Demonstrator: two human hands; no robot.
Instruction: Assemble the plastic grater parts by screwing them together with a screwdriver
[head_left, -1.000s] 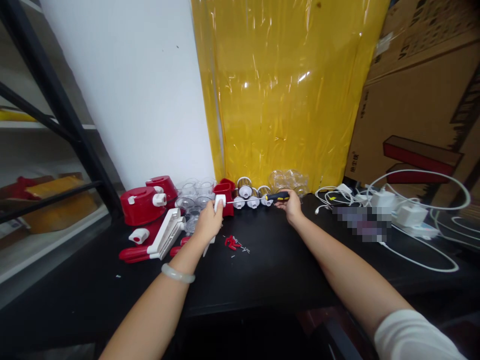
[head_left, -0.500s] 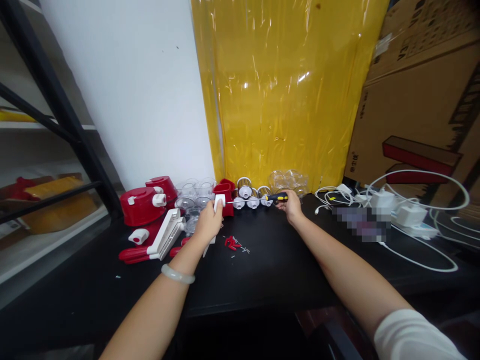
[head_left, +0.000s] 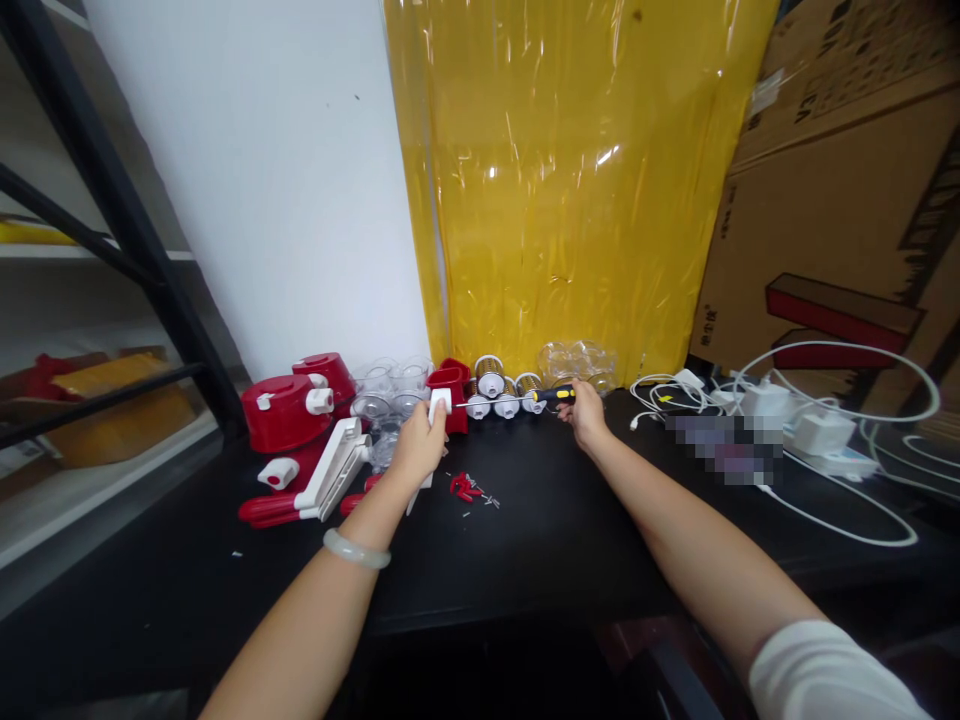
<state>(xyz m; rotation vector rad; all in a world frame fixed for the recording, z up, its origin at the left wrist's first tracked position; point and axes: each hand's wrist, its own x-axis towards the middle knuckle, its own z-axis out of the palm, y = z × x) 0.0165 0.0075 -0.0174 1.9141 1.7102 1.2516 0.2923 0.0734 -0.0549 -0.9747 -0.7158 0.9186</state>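
Head view: a small white part is being gripped by the clenched fingers of the left hand, just above the black bench. A screwdriver with a black and yellow handle is being grasped by the fingers of the right hand, its thin shaft being pointed leftward with the tip at the white part. Small red pieces and loose screws are lying on the bench between the 2 hands. Red housings are standing at the left, clear cups beside them, and metal drums near the yellow film. White chargers and cables are lying at the right.
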